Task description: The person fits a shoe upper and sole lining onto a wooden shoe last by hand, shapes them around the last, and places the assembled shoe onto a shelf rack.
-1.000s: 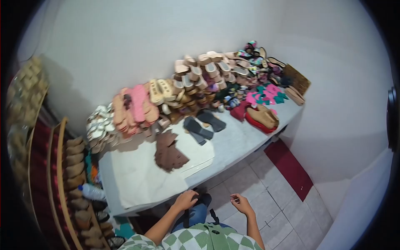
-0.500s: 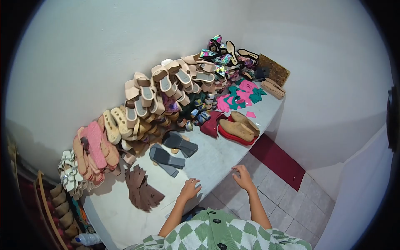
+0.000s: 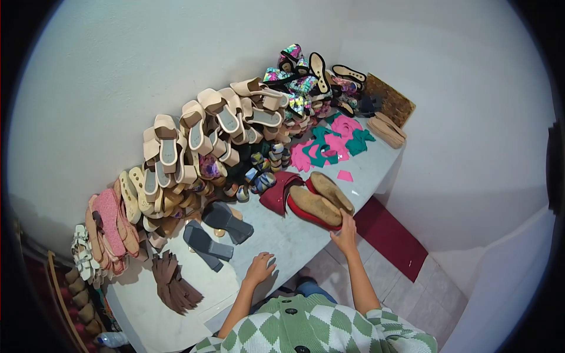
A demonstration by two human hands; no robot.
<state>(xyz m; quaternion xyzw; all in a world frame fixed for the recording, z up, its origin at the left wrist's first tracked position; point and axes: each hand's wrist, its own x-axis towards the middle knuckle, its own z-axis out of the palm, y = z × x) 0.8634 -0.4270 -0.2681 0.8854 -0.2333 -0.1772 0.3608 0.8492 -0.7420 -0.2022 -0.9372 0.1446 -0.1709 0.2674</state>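
Observation:
Two tan shoe lasts (image 3: pixel 315 204) with red soles lie side by side near the table's front edge. My right hand (image 3: pixel 345 230) reaches to the near end of these lasts, fingertips right at the closer one, fingers extended and apart. Over the front of the table hovers my left hand (image 3: pixel 259 268), fingers loosely spread and holding nothing. Left of it lie dark grey slide sandals (image 3: pixel 207 242) and a fan of brown strips (image 3: pixel 175 283). Dark red material (image 3: pixel 279 194) sits against the lasts on their left side.
Beige heeled sandals (image 3: pixel 219 112) are piled along the wall, with shiny multicoloured ones (image 3: pixel 301 84) farther back. Pink and green scraps (image 3: pixel 332 141) lie beyond the lasts. Pink soles (image 3: pixel 112 220) are stacked at left. A dark red mat (image 3: pixel 391 238) covers part of the tiled floor.
My right hand has moved forward to the lasts from over the floor beside the table edge. My left hand stays near the edge. The view has shifted to the right.

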